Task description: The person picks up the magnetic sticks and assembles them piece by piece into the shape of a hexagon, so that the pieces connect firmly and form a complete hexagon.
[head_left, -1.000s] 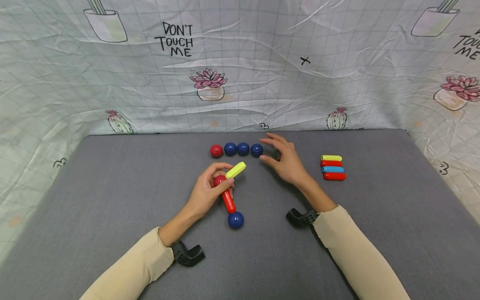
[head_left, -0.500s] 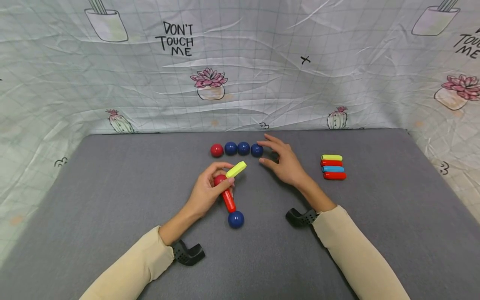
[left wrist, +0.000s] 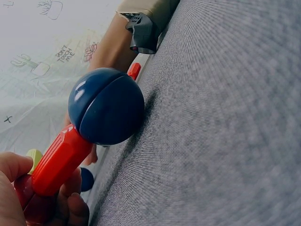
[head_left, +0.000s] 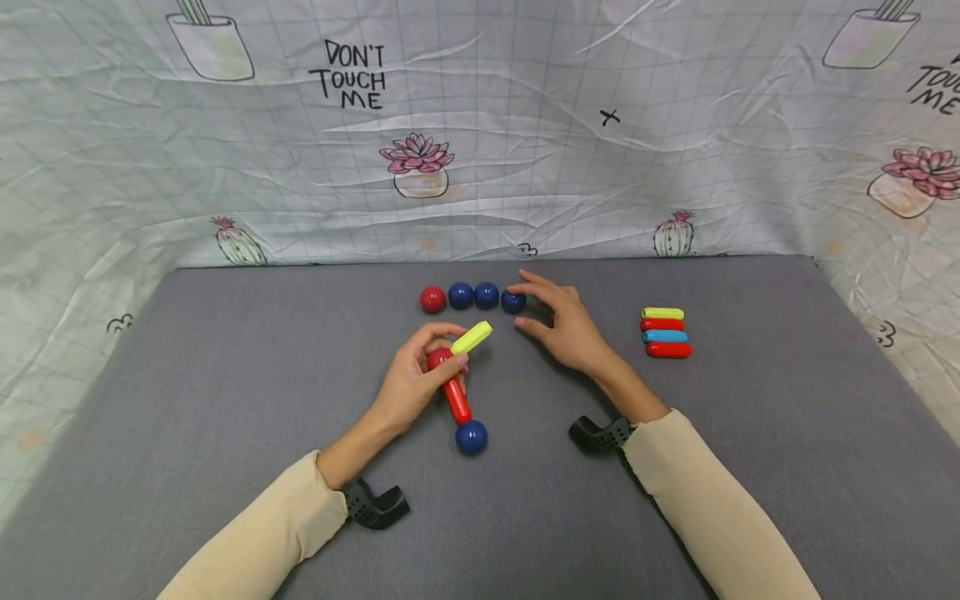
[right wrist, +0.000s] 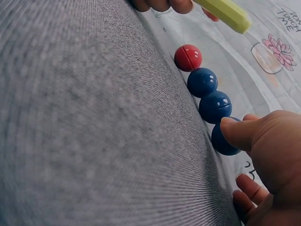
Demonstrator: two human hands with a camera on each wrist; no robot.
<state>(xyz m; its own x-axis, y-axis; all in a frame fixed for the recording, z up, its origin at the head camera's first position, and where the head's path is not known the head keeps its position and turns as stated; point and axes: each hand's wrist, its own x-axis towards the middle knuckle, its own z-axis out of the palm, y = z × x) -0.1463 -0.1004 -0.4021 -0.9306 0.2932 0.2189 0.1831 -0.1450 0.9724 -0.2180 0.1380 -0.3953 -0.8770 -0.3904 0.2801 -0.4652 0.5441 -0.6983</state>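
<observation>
My left hand (head_left: 412, 379) grips a red ball (head_left: 438, 358) between thumb and fingers. From that ball a yellow stick (head_left: 472, 337) points up to the right, and a red stick (head_left: 456, 400) runs down to a blue ball (head_left: 471, 437) at its lower end. In the left wrist view this blue ball (left wrist: 107, 106) looks large, joined to the red stick (left wrist: 61, 162). My right hand (head_left: 566, 333) is at the rightmost blue ball (head_left: 513, 301) of a row, fingers and thumb spread around it. The right wrist view has the thumb overlapping this ball (right wrist: 223, 141); contact is unclear.
Left of that ball, two more blue balls (head_left: 487, 296) and a red ball (head_left: 432, 299) continue the row near the grey table's (head_left: 300, 350) back edge. Several sticks (head_left: 665, 336), yellow, red and blue, lie stacked side by side at right. A printed cloth (head_left: 480, 167) hangs behind.
My right hand has shifted slightly left, its fingers coming round the rightmost blue ball. My left hand and the joined piece have stayed in place.
</observation>
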